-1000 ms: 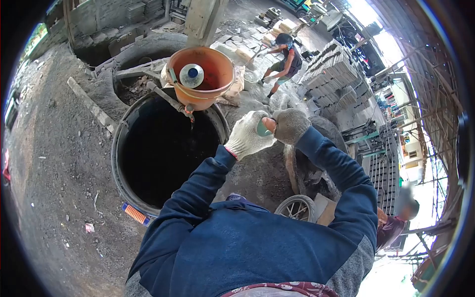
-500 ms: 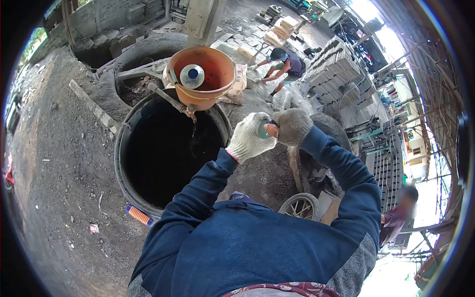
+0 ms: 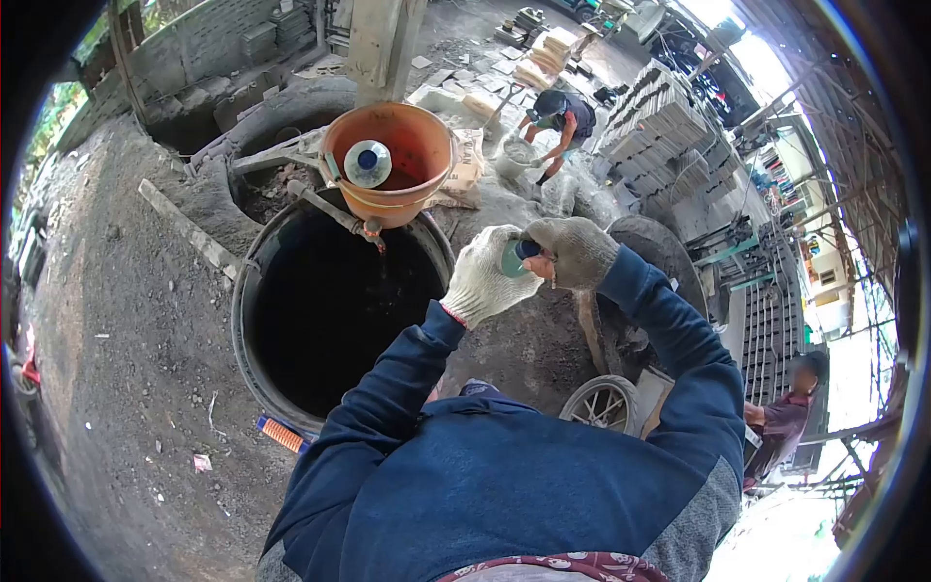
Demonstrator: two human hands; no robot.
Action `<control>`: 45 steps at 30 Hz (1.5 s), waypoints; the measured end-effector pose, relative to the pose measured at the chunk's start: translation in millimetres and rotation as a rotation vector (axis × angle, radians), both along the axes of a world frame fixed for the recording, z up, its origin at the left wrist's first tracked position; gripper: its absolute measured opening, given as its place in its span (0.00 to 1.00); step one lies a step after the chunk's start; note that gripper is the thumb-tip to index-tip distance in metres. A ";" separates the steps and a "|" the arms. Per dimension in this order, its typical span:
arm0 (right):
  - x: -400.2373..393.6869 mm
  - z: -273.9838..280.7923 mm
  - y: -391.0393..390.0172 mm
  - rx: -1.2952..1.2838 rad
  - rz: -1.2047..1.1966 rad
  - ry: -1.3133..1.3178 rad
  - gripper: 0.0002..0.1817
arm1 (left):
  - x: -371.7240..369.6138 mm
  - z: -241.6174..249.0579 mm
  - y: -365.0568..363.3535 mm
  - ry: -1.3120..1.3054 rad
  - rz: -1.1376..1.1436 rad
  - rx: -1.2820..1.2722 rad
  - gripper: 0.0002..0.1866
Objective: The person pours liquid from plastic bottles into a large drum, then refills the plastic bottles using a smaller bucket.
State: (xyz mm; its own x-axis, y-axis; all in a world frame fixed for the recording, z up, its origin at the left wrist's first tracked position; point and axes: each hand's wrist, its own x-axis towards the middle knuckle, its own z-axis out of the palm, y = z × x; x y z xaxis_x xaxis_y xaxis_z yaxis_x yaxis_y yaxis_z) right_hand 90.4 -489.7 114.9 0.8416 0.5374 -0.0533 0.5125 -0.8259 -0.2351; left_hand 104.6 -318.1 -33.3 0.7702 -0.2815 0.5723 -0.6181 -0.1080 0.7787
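Observation:
My left hand [image 3: 487, 274], in a pale knitted glove, is wrapped round a small greenish bottle [image 3: 512, 258]. Against its dark blue cap [image 3: 528, 249] are the bare fingertips of my right hand [image 3: 572, 254], which wears a dirtier grey glove. Both hands are raised close together, right of a large drum of dark liquid [image 3: 339, 301]. An orange bucket [image 3: 427, 145] sits at the drum's far edge, with a clear blue-capped bottle [image 3: 368, 164] inside. Liquid runs from a tap [image 3: 372, 230] under the bucket.
A co-worker [image 3: 564, 126] bends over a grey bucket [image 3: 516, 155] ahead. Stacked slabs [image 3: 659, 121] stand to the right. A spoked wheel [image 3: 603, 405] lies near my right side, and another person [image 3: 784, 417] is at far right. An orange-and-blue brush [image 3: 281, 435] lies by the drum.
The blue cap shows more clearly between my hands. The co-worker ahead has turned to a grey bucket that now shows. The view has shifted slightly.

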 end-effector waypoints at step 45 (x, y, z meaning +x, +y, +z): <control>202.0 27.7 41.8 0.722 -0.349 -0.741 0.30 | 41.5 236.7 125.9 -0.232 0.528 -0.380 0.14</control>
State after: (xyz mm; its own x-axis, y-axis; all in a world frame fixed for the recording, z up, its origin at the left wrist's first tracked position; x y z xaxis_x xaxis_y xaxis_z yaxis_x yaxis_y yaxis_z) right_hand 292.4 -448.0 142.6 0.6470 -0.0365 0.7616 0.4905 -0.7448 -0.4524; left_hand 146.1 -192.2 203.3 0.5942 0.3505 0.7239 -0.7132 -0.1864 0.6757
